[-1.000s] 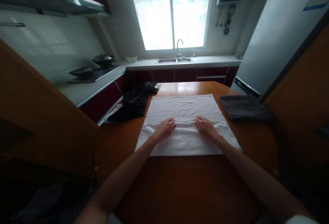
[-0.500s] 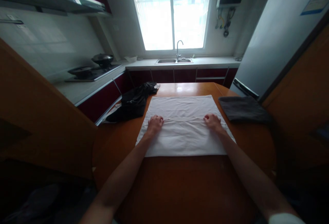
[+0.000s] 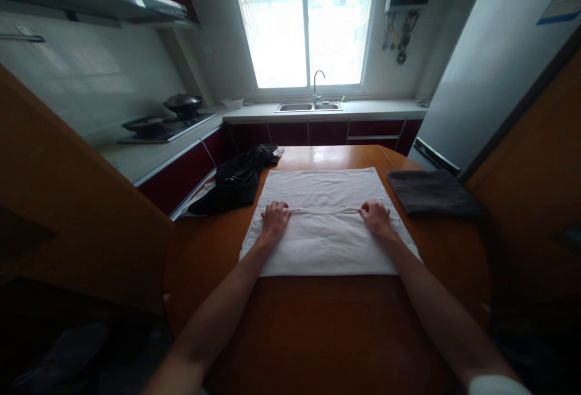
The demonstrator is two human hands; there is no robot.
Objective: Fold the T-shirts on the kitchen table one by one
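A white cloth (image 3: pixel 327 235) lies spread flat on the orange wooden table (image 3: pixel 327 328). My left hand (image 3: pixel 275 218) rests on the cloth near its left edge, fingers curled and pinching a raised fold. My right hand (image 3: pixel 374 216) does the same near the right edge. A thin ridge of cloth runs straight between the two hands across the middle of the cloth.
A crumpled black garment (image 3: pixel 236 180) hangs off the table's far left edge. A folded dark grey cloth (image 3: pixel 431 192) lies at the far right. Behind are a counter with a sink (image 3: pixel 308 106), a stove with pans (image 3: pixel 163 123), and a grey fridge (image 3: pixel 490 68).
Both hands slid outward from the middle of the cloth to its left and right sides and closed on it, pulling up a fold line between them.
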